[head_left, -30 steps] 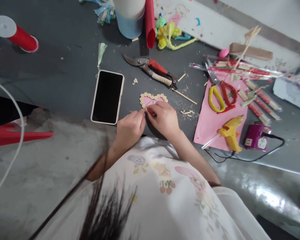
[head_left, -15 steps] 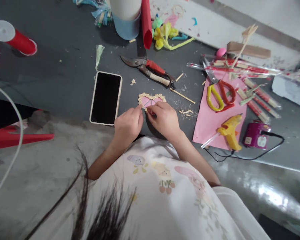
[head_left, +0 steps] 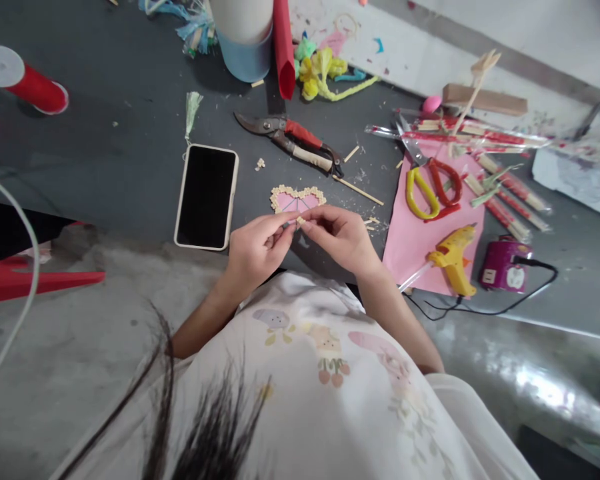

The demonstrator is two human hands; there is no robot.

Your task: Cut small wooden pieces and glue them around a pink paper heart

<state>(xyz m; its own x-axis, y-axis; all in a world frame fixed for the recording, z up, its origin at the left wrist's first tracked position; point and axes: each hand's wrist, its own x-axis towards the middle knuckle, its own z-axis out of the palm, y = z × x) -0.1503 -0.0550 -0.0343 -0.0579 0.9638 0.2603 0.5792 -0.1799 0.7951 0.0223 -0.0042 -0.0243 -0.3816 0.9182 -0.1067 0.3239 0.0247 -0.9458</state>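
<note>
Pale wood, a tiny cut piece (head_left: 299,220) is pinched between the fingertips of the left hand (head_left: 255,250) and the right hand (head_left: 343,237), both closed down on it just above the dark tabletop (head_left: 130,153); it looks light, stiff and easy to drop, best held by its ends. Its long axis seems to run left to right, though it is too small to be sure; it sits touching the lower tip of the pink heart (head_left: 297,199), whose point faces the person, with the phone (head_left: 206,196) to the left

Pink heart (head_left: 297,199) with beige-beaded rim, black-screened phone (head_left: 206,196), yellow glue gun (head_left: 453,257), red-and-yellow scissors (head_left: 430,183).
</note>
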